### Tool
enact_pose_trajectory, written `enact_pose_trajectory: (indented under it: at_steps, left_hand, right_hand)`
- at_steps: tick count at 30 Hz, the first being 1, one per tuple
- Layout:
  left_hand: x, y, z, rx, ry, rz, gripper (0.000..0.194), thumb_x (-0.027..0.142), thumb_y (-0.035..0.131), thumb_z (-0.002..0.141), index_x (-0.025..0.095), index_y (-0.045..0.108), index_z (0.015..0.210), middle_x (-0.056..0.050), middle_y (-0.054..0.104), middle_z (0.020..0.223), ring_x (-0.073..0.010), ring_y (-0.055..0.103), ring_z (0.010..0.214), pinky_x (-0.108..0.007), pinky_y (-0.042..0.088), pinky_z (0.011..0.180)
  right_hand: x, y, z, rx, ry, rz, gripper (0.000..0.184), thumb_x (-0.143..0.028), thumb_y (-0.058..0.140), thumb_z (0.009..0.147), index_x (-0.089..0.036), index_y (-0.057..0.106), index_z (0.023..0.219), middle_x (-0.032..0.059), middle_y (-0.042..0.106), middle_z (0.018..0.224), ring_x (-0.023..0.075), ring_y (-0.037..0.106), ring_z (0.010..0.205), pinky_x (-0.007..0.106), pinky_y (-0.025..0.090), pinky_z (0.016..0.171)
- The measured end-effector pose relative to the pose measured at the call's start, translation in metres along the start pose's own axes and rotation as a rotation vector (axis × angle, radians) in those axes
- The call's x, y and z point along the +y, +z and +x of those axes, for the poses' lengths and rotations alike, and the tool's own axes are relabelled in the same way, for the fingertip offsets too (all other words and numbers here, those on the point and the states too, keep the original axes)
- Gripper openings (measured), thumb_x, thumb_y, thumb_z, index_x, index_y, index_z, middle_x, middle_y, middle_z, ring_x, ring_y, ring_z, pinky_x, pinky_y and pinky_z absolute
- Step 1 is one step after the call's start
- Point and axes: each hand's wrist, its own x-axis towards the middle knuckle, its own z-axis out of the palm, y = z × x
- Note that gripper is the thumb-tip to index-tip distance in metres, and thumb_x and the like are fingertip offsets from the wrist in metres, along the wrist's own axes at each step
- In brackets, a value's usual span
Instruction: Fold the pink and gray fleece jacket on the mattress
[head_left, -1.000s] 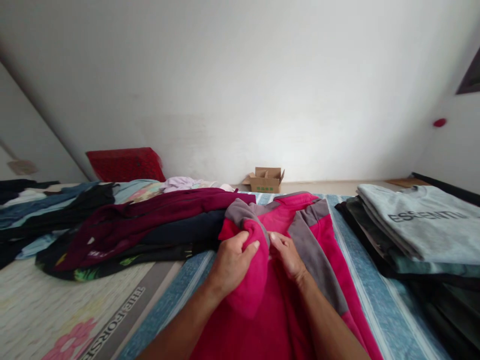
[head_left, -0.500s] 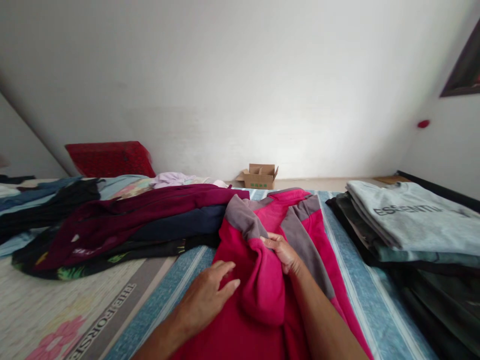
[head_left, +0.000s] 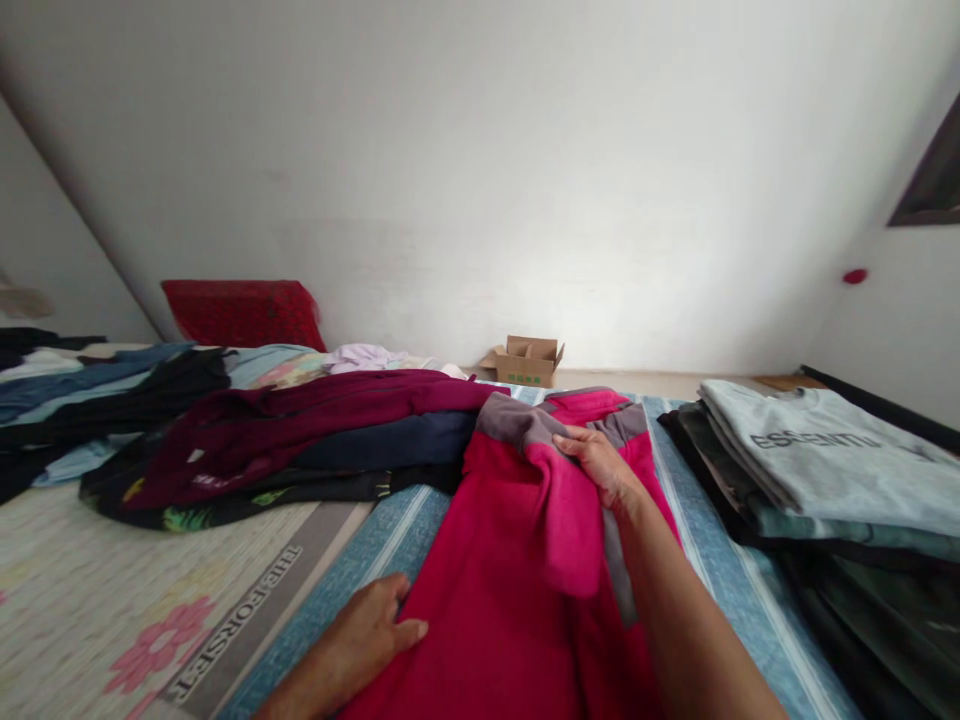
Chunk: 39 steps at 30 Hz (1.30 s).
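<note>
A bright pink fleece jacket (head_left: 495, 560) with grey shoulder panels lies lengthwise in front of me, collar at the far end. Its left sleeve (head_left: 574, 530) is folded inward across the body. My right hand (head_left: 600, 465) is closed on the grey and pink fabric at the upper part of this sleeve, thumb on top. At the jacket's lower left edge is my left hand (head_left: 367, 635), thumb and forefinger apart, the thumb lying against the pink cloth. Its other fingers are partly hidden.
Left of the jacket lies a heap of clothes with a maroon top (head_left: 300, 420). On the right stands a folded stack topped by a grey shirt (head_left: 817, 460). A cardboard box (head_left: 529, 365) and a red box-like object (head_left: 244, 312) are by the wall. Patterned sheet (head_left: 262, 620) underneath.
My right hand has carried the sleeve fabric a little right and farther away, laying it across the jacket. My left hand has moved left and down to the jacket's edge. The view has shifted slightly.
</note>
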Motion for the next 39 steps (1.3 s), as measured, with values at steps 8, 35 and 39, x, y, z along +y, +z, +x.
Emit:
enact_pose_trajectory:
  at_steps: [8,35,39]
  left_hand:
    - [0.076,-0.019,-0.022,-0.163,0.229,0.054,0.016,0.028,0.052,0.067,0.020,0.056,0.080,0.000,0.062,0.077,-0.0184,0.059,0.073,-0.025,0.042,0.063]
    - [0.152,0.067,-0.036,-0.229,0.319,0.096,0.028,0.024,0.051,0.071,0.017,0.059,0.098,-0.011,0.068,0.090,-0.0264,0.064,0.089,-0.032,0.047,0.074]
    - [0.145,0.076,-0.038,-0.255,0.368,0.108,0.036,0.025,0.049,0.075,0.015,0.057,0.108,-0.012,0.067,0.096,-0.0271,0.063,0.094,-0.035,0.047,0.081]
  right_hand:
    - [-0.107,-0.045,-0.017,0.228,-0.153,-0.154,0.023,-0.022,0.070,0.063,-0.018,0.068,0.086,0.0024,0.071,0.075,0.0169,0.064,0.062,0.029,0.053,0.062]
    - [-0.141,-0.116,-0.045,0.462,-0.057,-0.533,0.036,-0.023,0.074,0.059,-0.013,0.072,0.093,0.0094,0.071,0.074,0.0191,0.063,0.058,0.029,0.050,0.052]
    - [-0.129,-0.130,-0.049,0.540,-0.043,-0.903,0.025,-0.024,0.062,0.067,-0.013,0.072,0.086,0.0063,0.069,0.065,0.0163,0.059,0.052,0.025,0.045,0.047]
